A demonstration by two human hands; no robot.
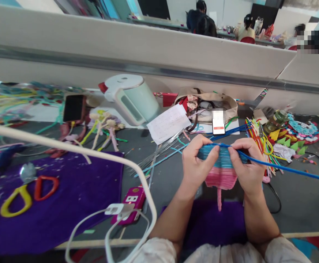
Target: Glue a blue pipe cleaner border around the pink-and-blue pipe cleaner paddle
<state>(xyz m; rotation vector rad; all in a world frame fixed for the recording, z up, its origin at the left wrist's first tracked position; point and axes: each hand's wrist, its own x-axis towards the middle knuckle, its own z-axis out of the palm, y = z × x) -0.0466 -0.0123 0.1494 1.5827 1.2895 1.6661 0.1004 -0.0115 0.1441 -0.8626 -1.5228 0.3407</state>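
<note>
Between my hands is a flat craft piece [221,177] of pipe cleaners laid in rows, blue at the top and pink below, with a pink stem hanging from its lower edge. My left hand [198,166] pinches its upper left edge, thumb in front. On the upper right, my right hand [247,168] is closed with thumb and forefinger on a blue pipe cleaner [288,168]. That pipe cleaner runs along the top edge and stretches off to the right. The fingers behind the piece are partly hidden.
Loose pipe cleaners [254,135] lie to the right, near a glass jar [277,120]. Ahead are a phone [218,123], a paper sheet [168,124] and a kettle [137,100]. To the left are scissors [17,202], a power strip [133,202] and a pale curved bar [93,151].
</note>
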